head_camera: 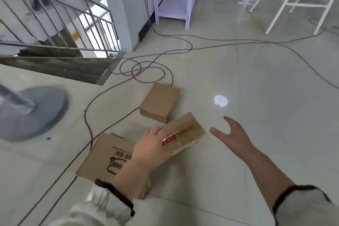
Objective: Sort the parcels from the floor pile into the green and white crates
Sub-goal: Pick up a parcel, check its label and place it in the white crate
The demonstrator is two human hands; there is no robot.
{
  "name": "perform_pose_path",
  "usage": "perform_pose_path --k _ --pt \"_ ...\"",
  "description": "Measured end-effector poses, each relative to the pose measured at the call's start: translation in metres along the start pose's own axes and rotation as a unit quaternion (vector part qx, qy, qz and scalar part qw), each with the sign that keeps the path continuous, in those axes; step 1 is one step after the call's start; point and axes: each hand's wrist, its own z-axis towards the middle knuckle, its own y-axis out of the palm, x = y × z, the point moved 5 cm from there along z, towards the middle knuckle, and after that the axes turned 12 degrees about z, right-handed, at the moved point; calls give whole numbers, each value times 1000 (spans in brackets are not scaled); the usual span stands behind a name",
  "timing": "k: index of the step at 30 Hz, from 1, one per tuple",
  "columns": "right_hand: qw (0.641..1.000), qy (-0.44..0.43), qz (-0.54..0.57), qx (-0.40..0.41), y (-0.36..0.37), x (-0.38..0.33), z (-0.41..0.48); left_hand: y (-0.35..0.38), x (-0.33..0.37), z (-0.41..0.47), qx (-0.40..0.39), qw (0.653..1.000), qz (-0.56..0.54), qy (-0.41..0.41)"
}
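Gripping the red-taped cardboard parcel point(185, 134) with my left hand point(152, 145); my right hand point(233, 135) hovers beside it, fingers spread.

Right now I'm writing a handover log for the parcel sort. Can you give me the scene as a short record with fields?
parcels in view: three cardboard, on the floor
taped parcel: red-printed tape on top, held by the left hand
printed parcel: nearest, partly under the left forearm
plain parcel: farthest, untouched
right hand: open, fingers spread, right of the taped parcel, holding nothing
crates: not in view
floor clutter: cables, grey round base at left
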Motion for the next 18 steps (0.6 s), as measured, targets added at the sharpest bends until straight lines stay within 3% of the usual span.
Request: perform_pose_path --k 3,6,13,18 --pt "995 10 -38 -91 47 51 36 66 -22 28 -52 994 93 -21" --pt "991 37 -38 -122 66 78 52 93 -33 40 -65 991 109 -32" --pt "995 -12 38 -94 77 50 53 99 -17 44 -92 994 50 -44" --pt "998 -46 -4 -32 68 50 65 96 -12 48 -77 996 33 -27"
